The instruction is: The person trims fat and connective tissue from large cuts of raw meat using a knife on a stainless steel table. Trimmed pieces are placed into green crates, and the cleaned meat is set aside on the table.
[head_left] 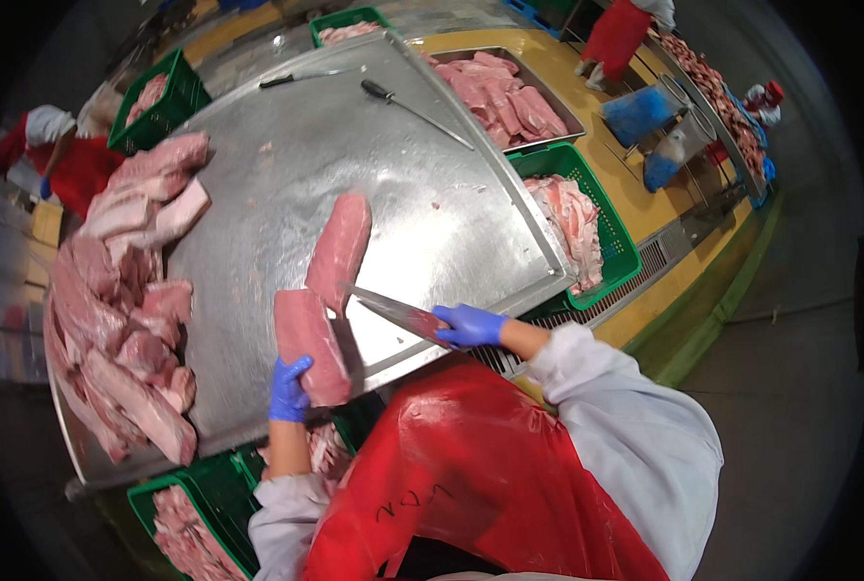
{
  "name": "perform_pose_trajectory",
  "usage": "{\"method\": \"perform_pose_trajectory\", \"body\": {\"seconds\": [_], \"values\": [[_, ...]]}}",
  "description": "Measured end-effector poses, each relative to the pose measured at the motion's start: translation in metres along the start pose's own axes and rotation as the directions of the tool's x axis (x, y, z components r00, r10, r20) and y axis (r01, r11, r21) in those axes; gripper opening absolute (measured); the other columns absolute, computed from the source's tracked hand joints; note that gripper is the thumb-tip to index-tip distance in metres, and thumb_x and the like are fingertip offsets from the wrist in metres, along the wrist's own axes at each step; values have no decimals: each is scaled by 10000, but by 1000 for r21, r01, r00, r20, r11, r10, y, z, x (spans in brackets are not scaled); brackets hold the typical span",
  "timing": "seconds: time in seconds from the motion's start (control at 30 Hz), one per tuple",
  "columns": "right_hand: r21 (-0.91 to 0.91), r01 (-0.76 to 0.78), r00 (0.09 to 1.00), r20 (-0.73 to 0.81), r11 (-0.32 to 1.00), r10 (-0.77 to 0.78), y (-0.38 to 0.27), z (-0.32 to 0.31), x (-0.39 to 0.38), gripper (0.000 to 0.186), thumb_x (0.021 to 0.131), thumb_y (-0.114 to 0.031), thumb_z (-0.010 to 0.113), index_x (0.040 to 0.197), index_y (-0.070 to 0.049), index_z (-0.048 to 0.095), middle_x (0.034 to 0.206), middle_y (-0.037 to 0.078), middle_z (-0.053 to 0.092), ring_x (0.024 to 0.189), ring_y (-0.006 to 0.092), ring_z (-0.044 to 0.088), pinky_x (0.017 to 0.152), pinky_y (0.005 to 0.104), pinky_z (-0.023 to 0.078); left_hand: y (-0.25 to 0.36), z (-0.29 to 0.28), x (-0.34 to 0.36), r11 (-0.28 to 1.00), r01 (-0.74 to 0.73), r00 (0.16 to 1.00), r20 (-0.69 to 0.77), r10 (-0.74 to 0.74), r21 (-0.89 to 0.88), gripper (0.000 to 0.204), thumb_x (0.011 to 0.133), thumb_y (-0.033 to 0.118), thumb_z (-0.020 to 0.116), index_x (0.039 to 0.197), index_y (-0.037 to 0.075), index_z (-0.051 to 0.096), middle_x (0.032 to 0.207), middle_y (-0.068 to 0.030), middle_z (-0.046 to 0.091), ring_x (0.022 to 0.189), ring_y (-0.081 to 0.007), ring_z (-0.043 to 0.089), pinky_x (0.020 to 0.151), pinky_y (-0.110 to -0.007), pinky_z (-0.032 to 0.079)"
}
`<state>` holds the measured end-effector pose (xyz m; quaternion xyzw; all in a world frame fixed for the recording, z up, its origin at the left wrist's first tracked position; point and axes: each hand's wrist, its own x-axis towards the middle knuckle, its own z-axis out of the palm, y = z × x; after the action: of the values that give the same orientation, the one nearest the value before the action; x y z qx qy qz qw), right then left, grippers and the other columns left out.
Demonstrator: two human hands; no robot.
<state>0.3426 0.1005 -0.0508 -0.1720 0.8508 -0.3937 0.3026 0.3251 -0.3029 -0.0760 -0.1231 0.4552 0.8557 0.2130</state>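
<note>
My right hand [469, 326], in a blue glove, is closed round the handle of a knife [393, 311]. The blade points left across the front of the metal table [248, 223], its tip by the lower end of a long piece of pink meat [341, 247]. Nearer to me lies a second, thicker piece of meat [308, 334], its far end against the first piece. My left hand [289, 389], also gloved in blue, grips the left side of this near piece close to the table's front edge. The fingers underneath it are hidden.
A heap of meat [122, 300] covers the table's left side. A second knife [301, 77] and a sharpening steel [417, 113] lie at the back. Green crates [611, 232] and a metal tray [574, 126] of meat stand along the right; another crate [243, 499] is below the front edge.
</note>
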Motion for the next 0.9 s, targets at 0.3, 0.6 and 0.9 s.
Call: {"method": "perform_pose_trajectory", "body": {"seconds": [0.3,0.6,0.9], "values": [[483,-21,916,-341,875,211,82,-64,-86,274,958,-178,623,1121,-5,486,682,71,586,557,111,579,459,275,454,131,391,187,975,-189,838,499,221,-115,514,940,278,647,1361,23,499,1343,-90,595,1172,-282,599,1010,-442,477],[698,-24,819,-397,716,414,173,-81,-185,412,951,-180,607,1291,-11,450,782,52,597,582,88,557,461,244,446,-14,191,247,-434,293,918,-123,378,852,939,565,424,908,1272,-60,524,1263,-253,621,1178,-389,613,967,-441,515],[817,71,756,-418,572,503,178,-110,-208,395,958,-123,569,1323,-45,440,775,11,554,537,59,490,452,215,408,-5,102,226,819,222,964,-246,-103,529,704,771,272,732,1375,-16,511,1303,-159,612,1188,-308,602,987,-410,500]]}}
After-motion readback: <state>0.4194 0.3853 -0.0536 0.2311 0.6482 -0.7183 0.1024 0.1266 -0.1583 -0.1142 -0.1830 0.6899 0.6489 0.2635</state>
